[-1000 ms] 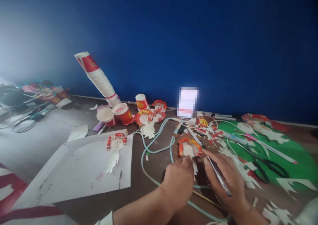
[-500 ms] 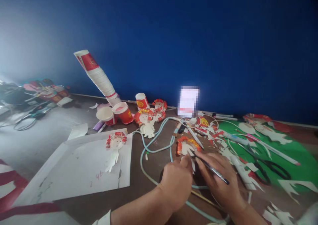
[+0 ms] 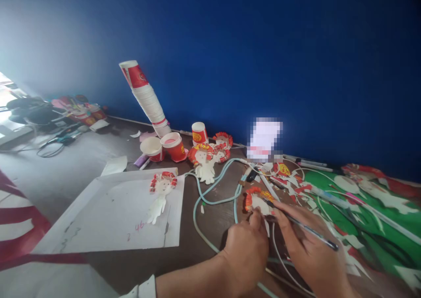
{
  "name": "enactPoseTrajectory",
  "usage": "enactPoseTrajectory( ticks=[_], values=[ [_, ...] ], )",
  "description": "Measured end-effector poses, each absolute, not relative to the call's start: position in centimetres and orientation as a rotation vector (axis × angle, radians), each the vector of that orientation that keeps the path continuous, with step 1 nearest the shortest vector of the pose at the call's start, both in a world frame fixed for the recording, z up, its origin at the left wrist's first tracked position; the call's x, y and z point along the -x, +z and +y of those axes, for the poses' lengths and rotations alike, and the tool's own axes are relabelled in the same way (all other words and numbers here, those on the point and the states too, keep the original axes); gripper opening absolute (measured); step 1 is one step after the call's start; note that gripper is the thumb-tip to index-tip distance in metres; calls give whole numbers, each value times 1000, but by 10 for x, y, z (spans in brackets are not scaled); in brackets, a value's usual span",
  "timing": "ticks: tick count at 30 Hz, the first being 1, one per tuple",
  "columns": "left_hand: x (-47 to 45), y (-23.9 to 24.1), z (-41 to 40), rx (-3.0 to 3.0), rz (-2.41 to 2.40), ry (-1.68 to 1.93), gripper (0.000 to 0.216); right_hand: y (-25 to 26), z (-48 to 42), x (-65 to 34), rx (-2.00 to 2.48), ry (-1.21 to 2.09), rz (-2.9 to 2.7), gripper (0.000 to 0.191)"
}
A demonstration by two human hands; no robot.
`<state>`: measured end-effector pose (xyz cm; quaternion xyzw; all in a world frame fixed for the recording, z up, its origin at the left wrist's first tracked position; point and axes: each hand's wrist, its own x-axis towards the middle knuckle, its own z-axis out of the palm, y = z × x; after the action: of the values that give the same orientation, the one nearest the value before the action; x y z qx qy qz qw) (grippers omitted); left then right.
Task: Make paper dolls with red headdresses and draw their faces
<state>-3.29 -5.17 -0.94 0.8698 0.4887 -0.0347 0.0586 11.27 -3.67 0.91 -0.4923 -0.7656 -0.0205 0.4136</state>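
One white paper doll with red-orange curled rim (image 3: pixel 254 200), head view: pinched ahead of left hand (image 3: pixel 247 246); right hand (image 3: pixel 314 256) grips slim clear-and-black pen (image 3: pixel 314 233), tip at doll. Rim appears complete; facial drawing appears unfinished.

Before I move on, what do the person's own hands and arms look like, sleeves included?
The left hand and right hand are bare: no glove, ring or watch shows. A whitish sleeve ends partway along the left forearm. The right forearm is bare as far as the picture shows; any sleeve there is out of view.
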Motion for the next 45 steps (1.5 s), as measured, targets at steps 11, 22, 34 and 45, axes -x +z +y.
enactPoseTrajectory(
  ticks=[11,22,34,45],
  values=[
    [34,-10,-47,-2575,1521,-135,47,-36,-35,-109,1354,-51,-1894,20],
    [36,-7,-44,-2520,1454,-139,46,-37,-34,-109,1368,-35,-1964,23],
    [36,-8,-46,-2578,1465,-102,48,-37,-37,-109,1342,-75,-1989,24],
    [37,-10,-46,-2595,1428,-47,49,-36,-34,-106,1365,-98,-1995,23]
  ],
)
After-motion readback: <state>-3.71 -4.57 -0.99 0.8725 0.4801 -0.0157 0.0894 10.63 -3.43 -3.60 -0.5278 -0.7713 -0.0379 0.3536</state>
